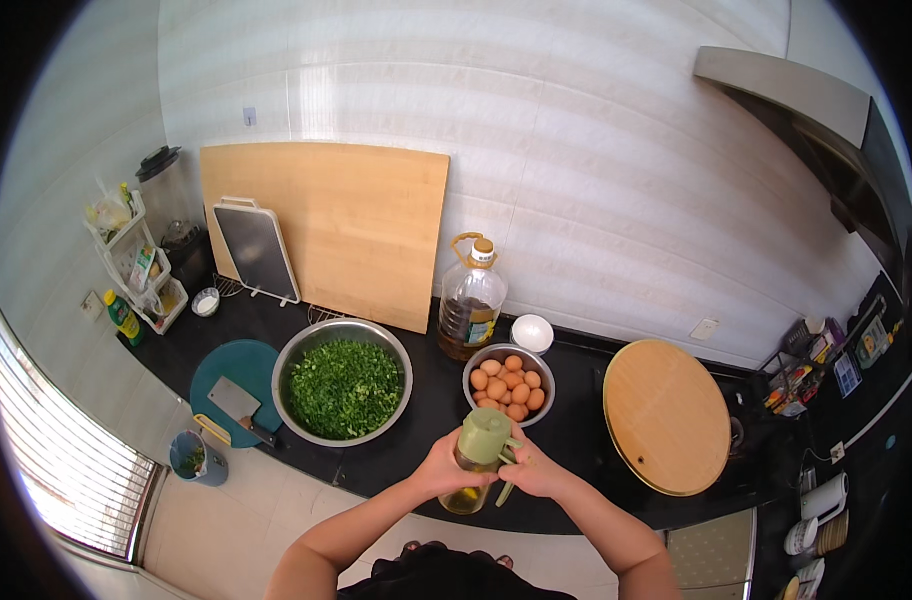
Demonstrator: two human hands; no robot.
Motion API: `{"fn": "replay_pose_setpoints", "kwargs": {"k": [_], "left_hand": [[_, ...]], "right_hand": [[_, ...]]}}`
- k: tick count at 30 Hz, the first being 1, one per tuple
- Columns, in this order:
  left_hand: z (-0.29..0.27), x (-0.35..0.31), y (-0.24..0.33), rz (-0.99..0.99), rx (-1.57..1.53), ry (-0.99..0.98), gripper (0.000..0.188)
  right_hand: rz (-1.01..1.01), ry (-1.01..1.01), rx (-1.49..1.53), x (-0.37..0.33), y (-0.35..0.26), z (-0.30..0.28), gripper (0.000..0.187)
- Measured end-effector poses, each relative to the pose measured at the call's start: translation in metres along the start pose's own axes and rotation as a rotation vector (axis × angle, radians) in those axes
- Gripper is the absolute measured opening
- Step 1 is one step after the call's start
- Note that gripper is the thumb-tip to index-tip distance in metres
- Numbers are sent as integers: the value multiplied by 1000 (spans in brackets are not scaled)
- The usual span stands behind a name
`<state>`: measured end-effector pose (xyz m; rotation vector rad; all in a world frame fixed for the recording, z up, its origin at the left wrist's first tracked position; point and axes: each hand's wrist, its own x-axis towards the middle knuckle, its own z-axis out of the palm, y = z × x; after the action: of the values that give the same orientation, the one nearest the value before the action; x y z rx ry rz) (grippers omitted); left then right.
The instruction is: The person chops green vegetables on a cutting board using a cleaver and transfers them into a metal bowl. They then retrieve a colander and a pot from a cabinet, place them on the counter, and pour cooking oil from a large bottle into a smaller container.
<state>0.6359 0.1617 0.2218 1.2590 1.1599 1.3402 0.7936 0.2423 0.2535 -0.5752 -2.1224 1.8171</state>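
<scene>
In front of my body, at the counter's near edge, I hold an oil pot (pixel 486 435) with a green lid and handle and a clear lower part with a little yellow liquid. My left hand (pixel 438 470) is wrapped round its left side. My right hand (pixel 532 470) grips it on the right by the handle. Just beyond the pot stands a steel bowl (pixel 469 388) full of brown eggs (pixel 514 380). To the left, a larger steel bowl (pixel 405 352) holds finely chopped greens (pixel 344 388).
A cleaver (pixel 234 398) lies on a round teal board (pixel 216 365). Behind the eggs are a large oil bottle (pixel 468 310) and a white bowl (pixel 532 334). A round wooden lid (pixel 666 415) lies at right under the hood (pixel 786 95). A bin (pixel 214 470) stands on the floor.
</scene>
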Motion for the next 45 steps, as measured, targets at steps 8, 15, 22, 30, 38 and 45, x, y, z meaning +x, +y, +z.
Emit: {"fn": "replay_pose_setpoints", "kwargs": {"k": [8, 15, 22, 30, 38, 45], "left_hand": [[-2, -1, 19, 25, 11, -73, 58], [8, -3, 27, 35, -48, -68, 62], [21, -8, 22, -97, -470, -396, 60], [7, 14, 30, 32, -10, -283, 74], [9, 20, -21, 86, 76, -143, 71], [26, 27, -93, 177, 699, -43, 71]], "right_hand": [[-34, -42, -122, -10, -23, -5, 79], [-109, -134, -201, -12, -30, -20, 80], [-106, -89, -173, -12, -14, -32, 56], [61, 32, -144, -8, -9, -50, 52], [-23, -27, -263, -25, 11, -60, 94], [26, 135, -848, -23, 19, -35, 66]]}}
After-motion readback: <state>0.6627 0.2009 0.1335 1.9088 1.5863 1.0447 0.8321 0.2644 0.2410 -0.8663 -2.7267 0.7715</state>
